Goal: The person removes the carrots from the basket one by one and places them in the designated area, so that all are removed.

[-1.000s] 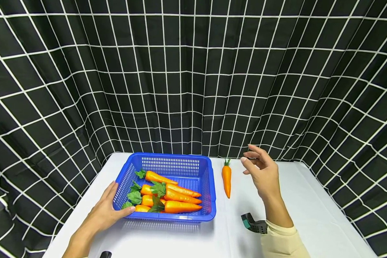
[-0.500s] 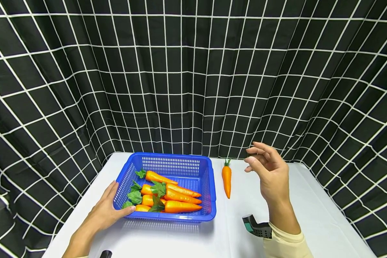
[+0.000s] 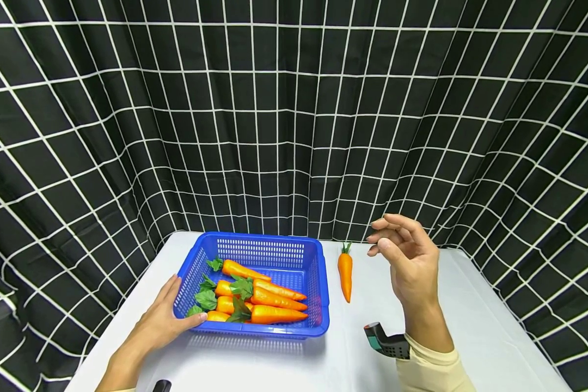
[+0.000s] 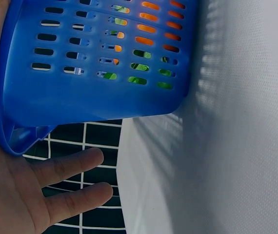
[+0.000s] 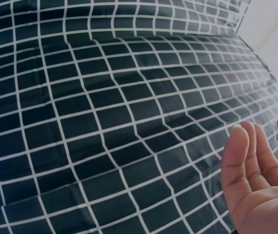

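At the near left corner of a blue plastic basket (image 3: 318,294) rests my left hand (image 3: 157,321). Its thumb lies over the front rim, while the fingers stretch along the left side. In the left wrist view, two straight fingers (image 4: 80,200) stand out below the basket's perforated wall (image 4: 95,100). Several orange carrots (image 3: 279,314) with green leaves lie inside the basket. Another carrot (image 3: 345,272) lies on the table, right of the basket, leaves pointing away. Farther right, my right hand (image 3: 411,267) is raised above the table with loosely bent fingers, holding nothing.
A white cloth (image 3: 470,326) covers the table. Black curtains with a white grid (image 3: 294,136) enclose it at the back and both sides. A dark wrist device (image 3: 389,343) sits at my right wrist.
My right hand has moved a little to the right, away from the loose carrot, then dipped slightly back left. The left hand, basket and carrots stay put.
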A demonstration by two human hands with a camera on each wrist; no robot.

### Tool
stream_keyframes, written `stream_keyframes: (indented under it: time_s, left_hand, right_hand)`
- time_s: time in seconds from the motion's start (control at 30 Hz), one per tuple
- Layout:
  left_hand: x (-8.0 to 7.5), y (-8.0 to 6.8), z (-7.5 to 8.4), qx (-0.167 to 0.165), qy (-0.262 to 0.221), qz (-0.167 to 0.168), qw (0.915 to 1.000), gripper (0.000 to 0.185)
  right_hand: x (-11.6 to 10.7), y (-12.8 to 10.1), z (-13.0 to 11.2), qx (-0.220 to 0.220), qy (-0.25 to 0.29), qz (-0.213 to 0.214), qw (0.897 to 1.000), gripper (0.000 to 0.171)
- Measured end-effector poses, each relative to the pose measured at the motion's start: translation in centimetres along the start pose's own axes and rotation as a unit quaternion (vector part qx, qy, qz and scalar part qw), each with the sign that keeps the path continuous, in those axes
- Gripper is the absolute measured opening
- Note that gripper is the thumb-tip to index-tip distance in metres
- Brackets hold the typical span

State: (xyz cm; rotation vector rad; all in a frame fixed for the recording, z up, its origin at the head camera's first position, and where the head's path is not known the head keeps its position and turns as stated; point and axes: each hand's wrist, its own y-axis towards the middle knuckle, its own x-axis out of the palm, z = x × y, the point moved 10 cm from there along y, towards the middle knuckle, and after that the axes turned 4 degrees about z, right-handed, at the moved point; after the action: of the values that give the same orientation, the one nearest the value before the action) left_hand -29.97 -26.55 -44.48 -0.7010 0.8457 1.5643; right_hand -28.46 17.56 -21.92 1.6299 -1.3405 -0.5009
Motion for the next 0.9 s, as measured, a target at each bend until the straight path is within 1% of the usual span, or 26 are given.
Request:
stream_keyframes:
  time_s: [0.2,0.57,0.67,0.9]
  left_hand:
    - [0.0,0.0,0.0,0.0,-0.003,0.002,1.0,0.117]
    - [0.0,0.1,0.1,-0.004,0.0,0.0,1.0,0.118]
    - [-0.1,0.1,0.0,-0.006,0.003,-0.001,1.0,0.118]
    - [0.0,0.0,0.2,0.0,-0.002,-0.001,1.0,0.117]
  right_hand:
    - [1.1,0.5,0.5,-0.001,-0.003,-0.022,1.0,0.037]
    - [2.6,1.1,2.3,0.01,0.028,-0.054,0.998,0.035]
    - [3.0,1.3,3.0,0.014,0.023,-0.061,0.998,0.035]
    - [3.8,1.1,5.5,0.039,-0.01,-0.072,0.997,0.038]
